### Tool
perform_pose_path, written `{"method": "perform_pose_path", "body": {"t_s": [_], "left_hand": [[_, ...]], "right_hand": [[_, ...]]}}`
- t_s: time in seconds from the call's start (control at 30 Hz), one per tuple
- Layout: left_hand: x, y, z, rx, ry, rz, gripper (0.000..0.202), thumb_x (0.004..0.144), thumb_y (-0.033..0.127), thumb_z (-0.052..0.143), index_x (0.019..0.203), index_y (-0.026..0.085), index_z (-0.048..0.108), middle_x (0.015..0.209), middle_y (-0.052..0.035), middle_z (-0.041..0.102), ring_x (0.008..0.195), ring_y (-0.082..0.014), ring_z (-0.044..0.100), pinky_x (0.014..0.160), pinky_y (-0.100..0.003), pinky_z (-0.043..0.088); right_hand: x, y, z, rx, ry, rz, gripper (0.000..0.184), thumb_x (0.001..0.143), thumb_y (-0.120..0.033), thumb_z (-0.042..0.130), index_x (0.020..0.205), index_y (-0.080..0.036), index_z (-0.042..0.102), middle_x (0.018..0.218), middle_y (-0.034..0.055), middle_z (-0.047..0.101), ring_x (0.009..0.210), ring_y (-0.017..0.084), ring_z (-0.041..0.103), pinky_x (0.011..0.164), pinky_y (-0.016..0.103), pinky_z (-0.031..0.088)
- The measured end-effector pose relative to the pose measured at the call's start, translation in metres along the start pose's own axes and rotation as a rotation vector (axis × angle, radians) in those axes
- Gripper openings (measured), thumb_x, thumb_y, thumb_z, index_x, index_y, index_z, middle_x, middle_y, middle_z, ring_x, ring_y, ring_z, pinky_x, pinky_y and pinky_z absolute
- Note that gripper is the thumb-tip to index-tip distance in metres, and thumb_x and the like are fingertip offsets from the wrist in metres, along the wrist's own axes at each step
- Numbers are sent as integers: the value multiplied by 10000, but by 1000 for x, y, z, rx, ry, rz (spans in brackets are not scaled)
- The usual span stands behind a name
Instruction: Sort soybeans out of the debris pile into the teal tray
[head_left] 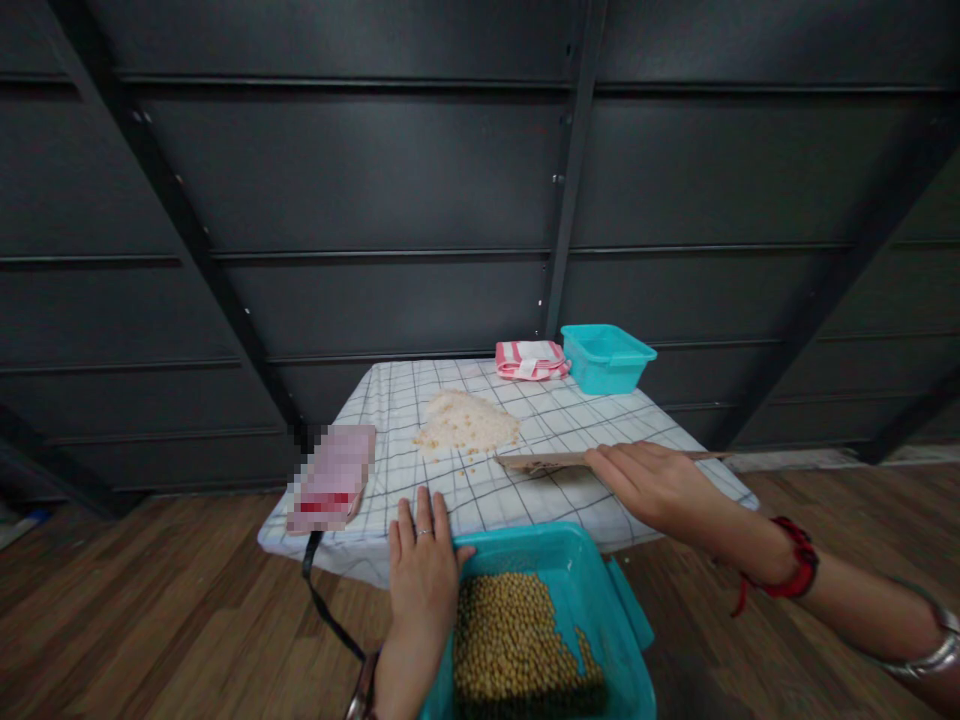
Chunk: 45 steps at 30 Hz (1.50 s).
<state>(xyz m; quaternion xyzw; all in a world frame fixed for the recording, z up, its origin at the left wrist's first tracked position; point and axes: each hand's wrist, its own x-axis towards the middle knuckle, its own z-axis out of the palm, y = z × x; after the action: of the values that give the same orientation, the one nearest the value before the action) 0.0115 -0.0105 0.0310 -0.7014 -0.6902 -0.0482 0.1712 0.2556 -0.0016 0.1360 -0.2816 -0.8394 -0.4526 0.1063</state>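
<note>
My right hand (637, 482) is closed on a thin piece of cardboard (544, 461), seen nearly edge-on above the right side of the cloth-covered table (405, 378). To the left of the cardboard lies a low heap of white rice (469, 418) with yellow beans scattered in it and along its near edge. With fingers stretched out, my left hand (424, 560) rests at the table's front edge, its thumb by the rim of a turquoise plastic tub (592, 590). Many round yellow beans (510, 640) fill part of that tub, whose bottom end the frame cuts off.
A second turquoise tub (607, 365) stands at the table's back right corner, beside a folded pink-and-white striped cloth (531, 360). On the left edge is a blurred-out pink object (334, 475) with a black strap (326, 605). Dark metal panels (375, 180) rise behind.
</note>
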Motion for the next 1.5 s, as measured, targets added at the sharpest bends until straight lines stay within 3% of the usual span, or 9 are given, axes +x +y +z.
{"method": "perform_pose_path", "body": {"t_s": [0.17,0.43,0.97,1.5], "left_hand": [[-1,0,3,0,3,1,578,742,383,493,1244,114,392,1316,-156,405,1187,-338,372,933,-468,375],[-1,0,1,-4,-10,9,615,724,398,520,1242,93,386,1310,-166,410,1185,-345,371,935,-459,375],[-3,-2,10,-66,30,-2,569,749,372,482,1243,105,389,1316,-175,397,1204,-343,345,948,-481,354],[-3,-2,9,-55,37,1,538,762,335,448,1244,104,392,1320,-184,387,1201,-336,355,937,-489,355]], "right_hand": [[1,-2,-6,48,-5,20,235,784,-34,342,827,-113,559,672,65,605,571,142,526,526,270,392],[-1,0,3,0,5,-2,230,776,-20,353,858,-89,556,651,62,596,568,149,532,527,272,387],[-1,-13,-9,138,45,-4,309,793,-68,267,823,-99,572,674,89,606,572,144,513,524,273,408],[8,-17,-21,318,-38,19,251,828,-115,284,832,-119,536,635,47,579,549,131,504,495,252,387]]}}
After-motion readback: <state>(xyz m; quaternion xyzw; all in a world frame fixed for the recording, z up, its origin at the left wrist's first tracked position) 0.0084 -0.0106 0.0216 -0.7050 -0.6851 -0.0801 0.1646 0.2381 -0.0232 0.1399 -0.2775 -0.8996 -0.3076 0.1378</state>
